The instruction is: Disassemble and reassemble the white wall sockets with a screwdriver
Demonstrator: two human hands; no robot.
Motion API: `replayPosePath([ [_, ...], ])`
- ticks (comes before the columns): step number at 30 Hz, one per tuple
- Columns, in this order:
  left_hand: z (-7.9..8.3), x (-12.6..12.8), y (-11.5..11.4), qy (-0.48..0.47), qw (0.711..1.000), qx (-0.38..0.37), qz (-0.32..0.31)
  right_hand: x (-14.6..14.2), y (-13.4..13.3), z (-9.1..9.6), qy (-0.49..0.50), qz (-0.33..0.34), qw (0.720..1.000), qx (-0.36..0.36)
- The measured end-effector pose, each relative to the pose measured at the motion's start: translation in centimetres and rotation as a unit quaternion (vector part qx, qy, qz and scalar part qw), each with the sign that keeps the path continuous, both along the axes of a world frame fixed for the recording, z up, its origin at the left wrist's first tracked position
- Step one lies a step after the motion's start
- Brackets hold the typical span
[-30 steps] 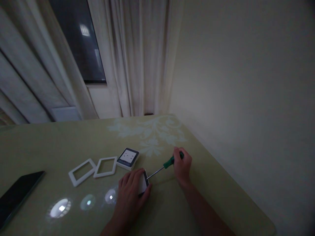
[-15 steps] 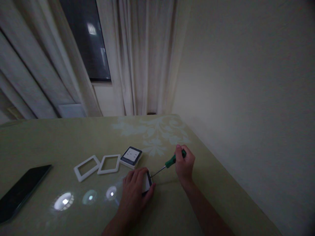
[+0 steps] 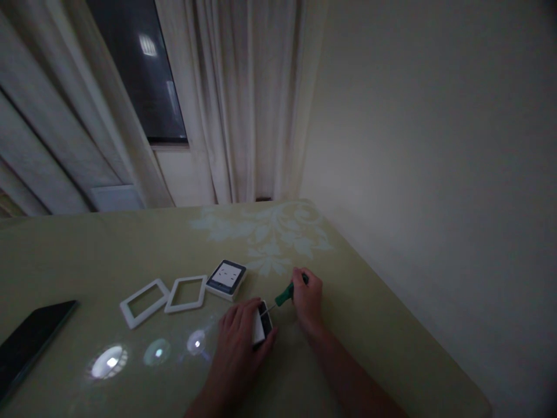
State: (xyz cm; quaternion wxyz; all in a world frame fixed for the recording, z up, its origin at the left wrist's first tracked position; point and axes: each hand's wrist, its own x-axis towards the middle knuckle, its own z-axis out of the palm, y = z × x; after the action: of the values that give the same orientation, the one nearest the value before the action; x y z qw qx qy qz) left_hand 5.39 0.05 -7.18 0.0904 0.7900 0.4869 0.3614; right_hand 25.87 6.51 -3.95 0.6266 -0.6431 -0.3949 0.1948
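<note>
My left hand (image 3: pixel 238 342) is wrapped round a small white switch module (image 3: pixel 261 326) standing on edge on the green table (image 3: pixel 78 255). My right hand (image 3: pixel 307 297) grips a green-handled screwdriver (image 3: pixel 285 294); its thin shaft points left and its tip meets the dark face of the module. A second module (image 3: pixel 225 277) lies flat just beyond my left hand, face up.
Two white square frames (image 3: pixel 143 302) (image 3: pixel 186 293) lie left of the flat module. A dark phone (image 3: pixel 30 339) rests near the left edge. Lamp reflections shine on the tabletop. Curtains and a dark window stand behind; a wall runs along the table's right side.
My right hand has moved left toward the module, bringing the screwdriver shaft closer in so less of it shows. My left hand keeps its hold on the module.
</note>
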Motion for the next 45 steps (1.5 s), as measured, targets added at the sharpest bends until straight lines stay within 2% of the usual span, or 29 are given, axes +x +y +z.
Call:
replayPosePath([
  [5,0.4,0.0,-0.3,-0.051,0.998,-0.016,-0.017,2.0,0.5,0.1,0.036,-0.025,0.999,-0.003],
  [9,1.8,-1.1,0.0,-0.146,0.989,-0.016,-0.005,2.9,0.3,0.5,0.079,-0.027,0.996,-0.01],
  [11,3.0,-1.6,0.1,-0.228,0.971,-0.07,-0.008,2.7,0.0,0.9,0.102,-0.025,0.994,-0.015],
  [14,4.7,-2.4,0.3,-0.365,0.916,-0.166,0.004,2.1,-0.3,1.5,0.134,-0.016,0.991,-0.026],
  [16,5.6,-3.0,0.7,-0.414,0.887,-0.202,0.004,1.9,-0.4,1.9,0.148,-0.011,0.988,-0.033],
  [17,5.9,-3.5,0.9,-0.418,0.883,-0.213,0.005,1.8,-0.5,2.0,0.153,-0.008,0.988,-0.035],
  [19,6.1,-4.8,1.7,-0.372,0.903,-0.213,0.032,1.8,-0.6,2.3,0.16,-0.006,0.986,-0.038],
  [20,6.1,-5.6,2.1,-0.312,0.927,-0.199,0.061,1.8,-0.6,2.4,0.163,-0.005,0.986,-0.038],
  [22,5.9,-7.4,2.9,-0.137,0.969,-0.167,0.123,1.8,-0.7,2.5,0.167,-0.004,0.985,-0.038],
  [23,5.8,-8.3,3.2,-0.042,0.974,-0.162,0.154,1.8,-0.7,2.6,0.168,-0.003,0.985,-0.037],
  [25,5.6,-9.8,3.6,0.093,0.966,-0.139,0.199,1.8,-0.8,2.7,0.169,-0.001,0.985,-0.036],
  [27,5.4,-10.8,3.8,0.175,0.95,-0.101,0.238,1.7,-0.9,2.7,0.168,0.001,0.985,-0.034],
  [29,5.4,-11.2,3.8,0.217,0.937,-0.062,0.268,1.7,-0.9,2.8,0.166,0.003,0.986,-0.031],
  [31,5.4,-10.9,3.7,0.22,0.935,-0.038,0.275,1.6,-0.9,2.9,0.163,0.006,0.986,-0.028],
  [33,5.2,-9.9,3.5,0.188,0.958,-0.021,0.214,1.6,-0.9,2.9,0.16,0.008,0.987,-0.023],
  [35,4.8,-8.5,3.0,0.116,0.99,-0.042,0.065,1.7,-1.0,2.9,0.158,0.009,0.987,-0.017],
  [37,4.2,-7.1,2.3,0.073,0.987,-0.11,-0.095,1.8,-0.9,2.9,0.158,0.009,0.987,-0.012],
  [38,3.9,-6.5,1.9,0.07,0.977,-0.14,-0.145,1.9,-0.9,2.8,0.158,0.009,0.987,-0.009],
  [40,3.3,-5.7,1.3,0.077,0.965,-0.175,-0.179,2.0,-0.9,2.7,0.156,0.009,0.988,-0.003],
  [45,2.6,-4.8,0.9,0.075,0.973,-0.178,-0.129,2.3,-0.9,2.7,0.137,0.015,0.99,0.021],
])
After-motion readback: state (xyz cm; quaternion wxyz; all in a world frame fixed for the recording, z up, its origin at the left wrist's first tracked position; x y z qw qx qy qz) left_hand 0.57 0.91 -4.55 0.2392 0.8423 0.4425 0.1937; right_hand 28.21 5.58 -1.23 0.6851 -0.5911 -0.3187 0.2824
